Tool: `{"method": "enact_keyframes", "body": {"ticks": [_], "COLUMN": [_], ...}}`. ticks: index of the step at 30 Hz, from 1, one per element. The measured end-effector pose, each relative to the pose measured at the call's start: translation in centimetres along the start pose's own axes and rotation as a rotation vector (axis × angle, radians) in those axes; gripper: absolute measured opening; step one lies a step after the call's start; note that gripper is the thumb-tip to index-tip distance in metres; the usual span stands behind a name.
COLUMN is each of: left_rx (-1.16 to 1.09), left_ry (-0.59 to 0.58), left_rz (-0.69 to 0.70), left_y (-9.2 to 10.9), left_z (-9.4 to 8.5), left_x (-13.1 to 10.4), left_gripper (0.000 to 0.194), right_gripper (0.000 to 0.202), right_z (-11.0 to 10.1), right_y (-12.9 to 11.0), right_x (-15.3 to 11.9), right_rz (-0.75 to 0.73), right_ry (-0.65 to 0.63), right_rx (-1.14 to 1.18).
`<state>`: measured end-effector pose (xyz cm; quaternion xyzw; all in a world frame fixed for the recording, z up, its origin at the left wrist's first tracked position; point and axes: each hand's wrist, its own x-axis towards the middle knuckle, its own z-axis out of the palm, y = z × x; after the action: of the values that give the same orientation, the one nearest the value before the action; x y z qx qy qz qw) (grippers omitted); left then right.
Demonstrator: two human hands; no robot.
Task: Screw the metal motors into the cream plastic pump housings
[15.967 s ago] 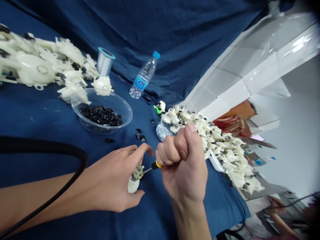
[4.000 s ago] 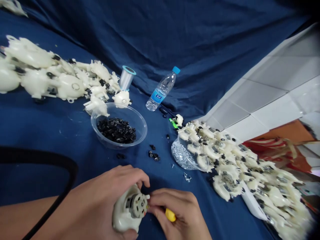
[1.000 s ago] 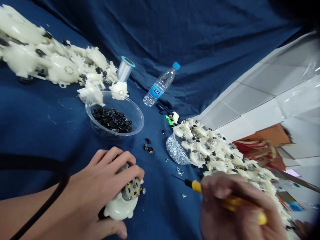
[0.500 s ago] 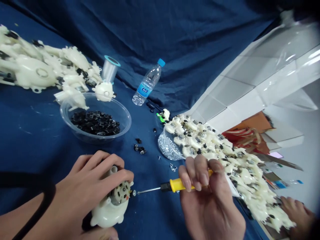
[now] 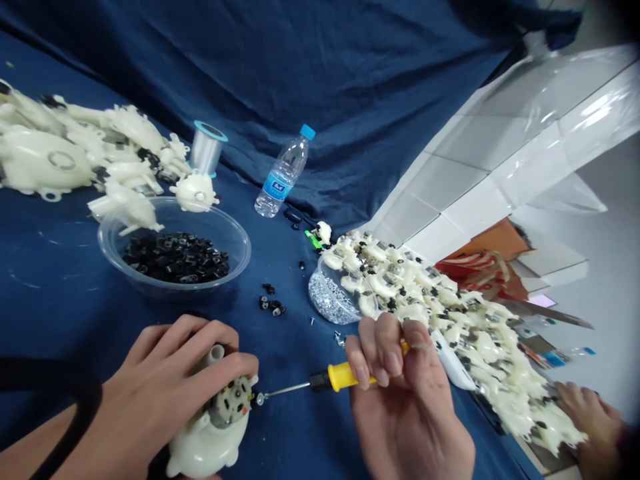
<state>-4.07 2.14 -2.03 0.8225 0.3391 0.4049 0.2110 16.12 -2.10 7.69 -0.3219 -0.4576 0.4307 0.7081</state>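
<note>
My left hand (image 5: pixel 170 387) is wrapped over a cream plastic housing (image 5: pixel 210 443) at the lower left, pressing it to the blue cloth. Set into the housing is a small round motor (image 5: pixel 233 403), its end face turned to the right. My right hand (image 5: pixel 400 393) grips the yellow handle of a screwdriver (image 5: pixel 345 377), held nearly level and pointing left. At its tip a small silver screw (image 5: pixel 260 399) sits right beside the motor's edge; whether it has entered a hole I cannot tell. The fingers of my left hand hide part of the housing.
A clear bowl (image 5: pixel 240 257) of black parts stands behind my left hand. A clear dish of screws (image 5: pixel 333 300) sits beside a long pile of cream housings (image 5: pixel 440 320). Farther back are a water bottle (image 5: pixel 283 177) and a spool (image 5: pixel 206 150). Another person's hand (image 5: pixel 590 417) is at far right.
The screwdriver tip with the screw has come closer to the motor's edge. The whole view has shifted slightly, with the near things appearing farther left. Both hands keep their grips.
</note>
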Motion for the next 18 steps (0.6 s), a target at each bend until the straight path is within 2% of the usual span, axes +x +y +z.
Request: {"method": "enact_keyframes", "body": {"ticks": [12,18], "left_rx": [0.012,-0.001], "left_ry": [-0.034,-0.073], "left_rz": [-0.007,-0.021], "left_y": [0.14,0.40], "left_z": [-0.25,-0.41], "left_x": [0.14,0.32], "left_gripper": [0.067,0.066], "right_gripper": [0.015,0.016], "right_z": [0.03,0.52], "right_y": [0.09,-0.02], "right_x": [-0.14,-0.14], "right_rz": [-0.004,0.027], "right_ry": [-0.033,-0.151], "right_rx": [-0.051,-0.047]}}
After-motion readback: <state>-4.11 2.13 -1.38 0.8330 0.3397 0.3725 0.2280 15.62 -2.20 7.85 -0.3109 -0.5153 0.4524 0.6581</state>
